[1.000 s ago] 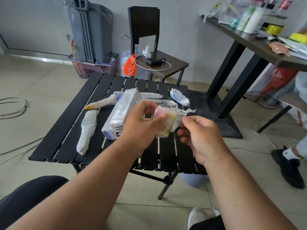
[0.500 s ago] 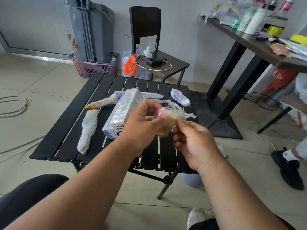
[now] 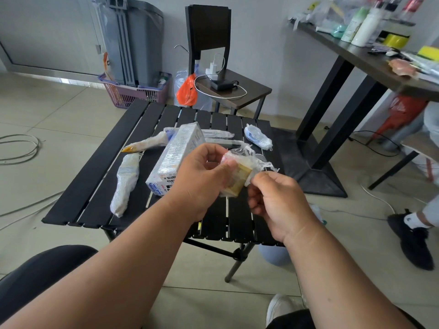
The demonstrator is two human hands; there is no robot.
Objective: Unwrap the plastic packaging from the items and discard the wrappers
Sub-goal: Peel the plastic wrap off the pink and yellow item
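Above the slatted table's (image 3: 95, 176) near edge, her left hand (image 3: 202, 179) gripped the small yellow block (image 3: 241, 179) while the right hand (image 3: 278, 200) pinched its loose wrapper (image 3: 251, 157). I thought the thin film might tear short, leaving scraps clinging.

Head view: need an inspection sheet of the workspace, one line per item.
Surface: black slatted table, low, on tiled floor.
Job's things: small yellow item half in loose plastic wrap, held above the table; wrapped box, two wrapped brushes and a wrapped bundle lie on the table.
Clutter: bottles on the side desk; orange bag.
Hands: left hand grips the item; right hand pinches the wrap.
Cables: white cable coiled on floor; charger lead on chair.
Surroundings: grey bin, purple basket, another person's shoe.
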